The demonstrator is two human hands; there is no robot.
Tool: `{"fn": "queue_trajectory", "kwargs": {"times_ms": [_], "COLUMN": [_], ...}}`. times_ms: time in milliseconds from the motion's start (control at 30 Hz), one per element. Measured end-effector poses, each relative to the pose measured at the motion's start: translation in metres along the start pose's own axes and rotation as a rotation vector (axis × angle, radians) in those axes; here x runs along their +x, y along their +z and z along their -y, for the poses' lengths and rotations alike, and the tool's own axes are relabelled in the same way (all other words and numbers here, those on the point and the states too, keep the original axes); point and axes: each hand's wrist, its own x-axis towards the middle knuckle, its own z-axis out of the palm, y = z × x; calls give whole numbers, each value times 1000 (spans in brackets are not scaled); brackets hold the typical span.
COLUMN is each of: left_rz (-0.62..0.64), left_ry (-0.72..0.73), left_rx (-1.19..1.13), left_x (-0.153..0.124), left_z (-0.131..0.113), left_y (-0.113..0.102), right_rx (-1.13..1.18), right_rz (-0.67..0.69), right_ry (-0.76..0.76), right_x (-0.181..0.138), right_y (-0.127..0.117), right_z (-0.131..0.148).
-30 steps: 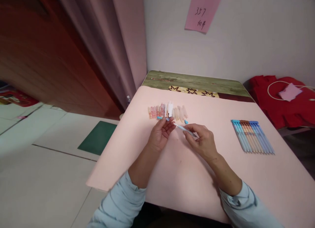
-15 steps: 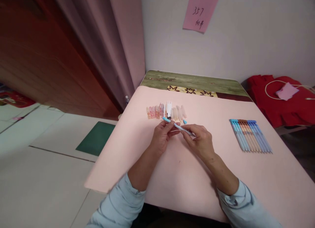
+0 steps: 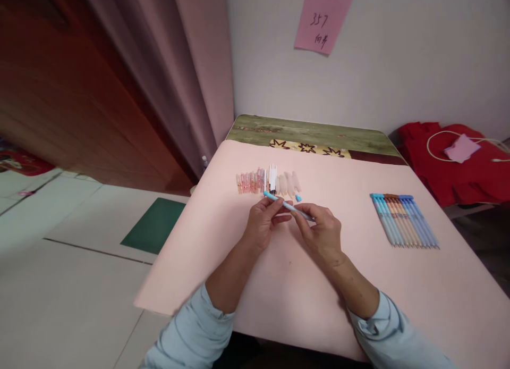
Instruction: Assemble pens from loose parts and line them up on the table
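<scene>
A light-blue pen lies slantwise between my two hands, above the middle of the table. My left hand is closed around its bright blue end, thumb on top. Fingers of my right hand pinch the paler end, which they partly hide. Just beyond them rests a small blue cap-like piece. Behind my hands lie several pink patterned pen barrels, several white refills with dark ends, and several pale translucent barrels, all side by side.
On the right of the pink-covered table, a row of pens in light blue, brown and darker blue lies together. A red cloth with a cable and pink paper is beyond the right edge. A wall stands behind.
Both hands still hold the pen in nearly the same place. My right hand has shifted very slightly at the pen's pale end; the view has moved a little.
</scene>
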Motion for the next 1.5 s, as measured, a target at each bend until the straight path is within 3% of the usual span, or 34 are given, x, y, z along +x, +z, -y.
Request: {"fn": "queue_trajectory", "kwargs": {"times_ms": [200,400,567,767,967,1200,1500], "left_rz": [37,25,-77,-38,-5,-11,79], "left_ry": [7,117,151,159,131,121,97], "left_rx": [7,31,-5,42,10,-23,-8], "left_x": [-2,-1,3,3,2,2,2], "left_z": [0,3,4,1,1,1,-1], "left_y": [2,2,-1,-2,-1,-1,-4], "right_rx": [46,105,214,255,324,269,340], "right_rz": [134,233,239,270,392,220,394], "right_ry": [119,245,298,382,403,310,343], "right_x": [0,1,-1,2,3,4,6], "right_y": [-2,-1,1,-3,-4,-3,-9], "right_z": [-3,3,5,-2,-2,-2,-2]}}
